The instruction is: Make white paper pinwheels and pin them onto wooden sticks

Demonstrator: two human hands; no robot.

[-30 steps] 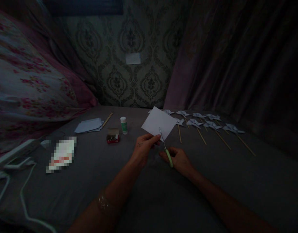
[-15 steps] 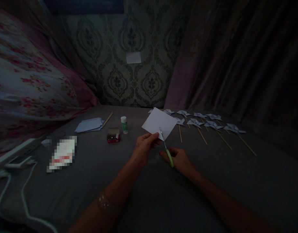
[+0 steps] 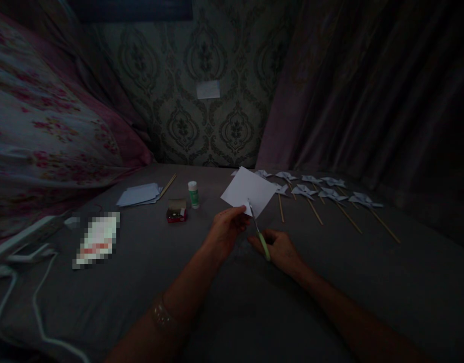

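My left hand (image 3: 228, 227) pinches the near left edge of a white square sheet of paper (image 3: 244, 185), held up off the surface with one corner pointing away. In my right hand (image 3: 280, 248) is a pair of scissors (image 3: 262, 242) with light green handles. Their blades lie at the paper's near corner, pointing toward its middle; whether they are fully closed is hard to make out in the dim light. Just behind and right of the sheet lie several paper pinwheels (image 3: 304, 190) on wooden sticks, a few partly hidden by it.
Left of my hands stand a glue stick (image 3: 194, 195) and a small open red box (image 3: 176, 214) of small metal pieces. Farther left are stacked paper sheets (image 3: 139, 194), wooden sticks (image 3: 168, 185), a blurred packet (image 3: 97, 241) and a power strip (image 3: 25, 239) with white cables.
Almost nothing differs. My left hand's fingers have shifted very slightly on the paper's edge, while the scissors stay at the same corner.
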